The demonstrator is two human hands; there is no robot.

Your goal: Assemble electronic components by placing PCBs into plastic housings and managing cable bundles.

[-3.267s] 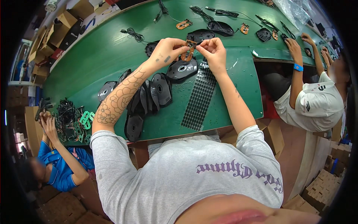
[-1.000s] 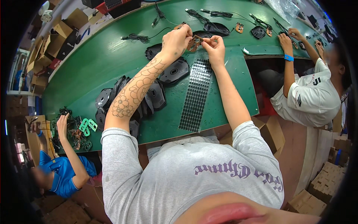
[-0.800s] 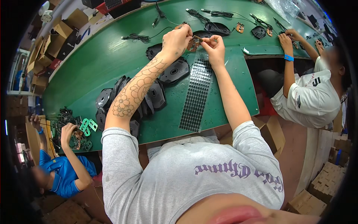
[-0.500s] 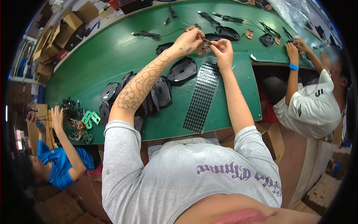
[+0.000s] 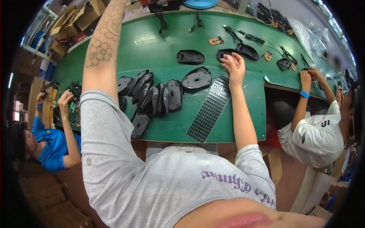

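My left forearm (image 5: 102, 45) reaches up past the top edge, and the left hand lies out of view beyond it. My right hand (image 5: 234, 70) hovers over the green table by a black computer-mouse shell (image 5: 224, 53), its fingers loosely curled and apart, with nothing visible in them. To its left is another open mouse shell (image 5: 190, 57). Farther off lies an orange circuit board (image 5: 216, 40). A clear sheet of small black oval pads (image 5: 208, 110) stretches below the right hand. Beside it rests a mouse shell (image 5: 197, 78), bottom side up.
Several stacked mouse shells (image 5: 152, 95) stand at the left of the table (image 5: 235, 121). Coiled black cables (image 5: 232, 34) and another shell (image 5: 249, 52) lie at the far right. One person in blue (image 5: 49, 148) works at left, another in white (image 5: 313, 133) at right.
My hands have parted from the small board they held together. My left arm now extends far forward, its hand out of frame. The right hand stays near the shell with looser fingers. The view has shifted.
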